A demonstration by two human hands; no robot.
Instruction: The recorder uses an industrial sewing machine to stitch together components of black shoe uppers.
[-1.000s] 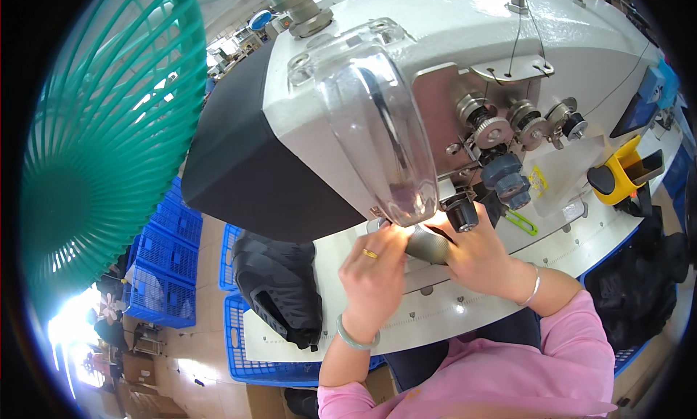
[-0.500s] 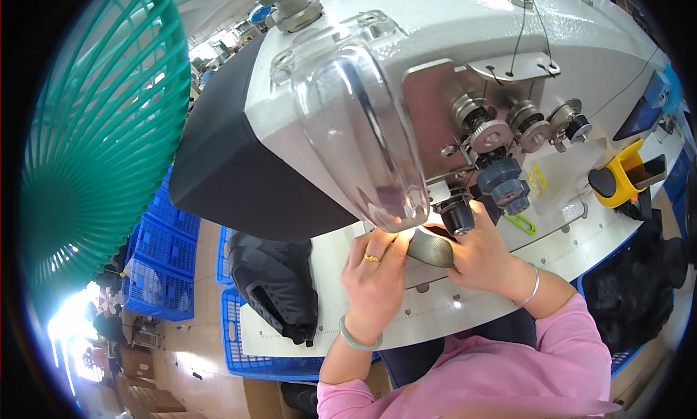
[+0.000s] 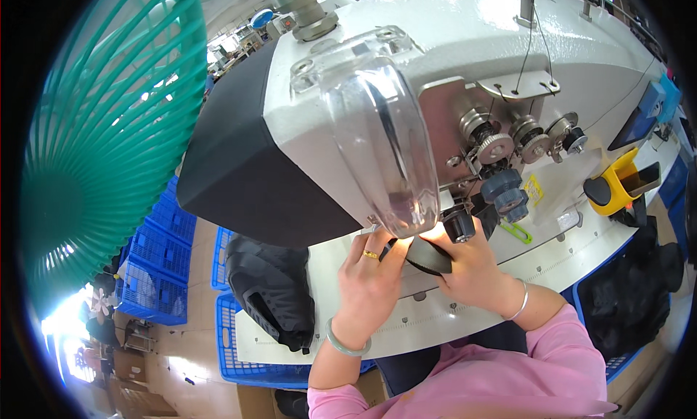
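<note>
Under the head of a white sewing machine (image 3: 305, 128), both of my hands grip a dark grey curved piece (image 3: 430, 257) with a textured surface. My left hand (image 3: 369, 281) pinches its left side between thumb and fingers, close below the clear plastic guard (image 3: 381, 143). On the other side my right hand (image 3: 468, 270) is closed around the right edge, its fingertips partly behind a black knob (image 3: 457, 224). Bright lamp light falls between the hands. The needle area and the far part of the piece are hidden by the guard and my fingers.
A stack of black shoe-like pieces (image 3: 268, 288) lies on the left of the white table (image 3: 421, 324). Blue crates (image 3: 152, 292) stand beyond a green fan (image 3: 109, 136). Further right are a green-handled tool (image 3: 517, 232), a yellow holder (image 3: 617, 183) and more black pieces (image 3: 628, 295) in a crate.
The curved piece has turned slightly between my hands and shows its darker edge more. The machine sits a little further right in the picture as the view shifts. Both hands keep their grip.
</note>
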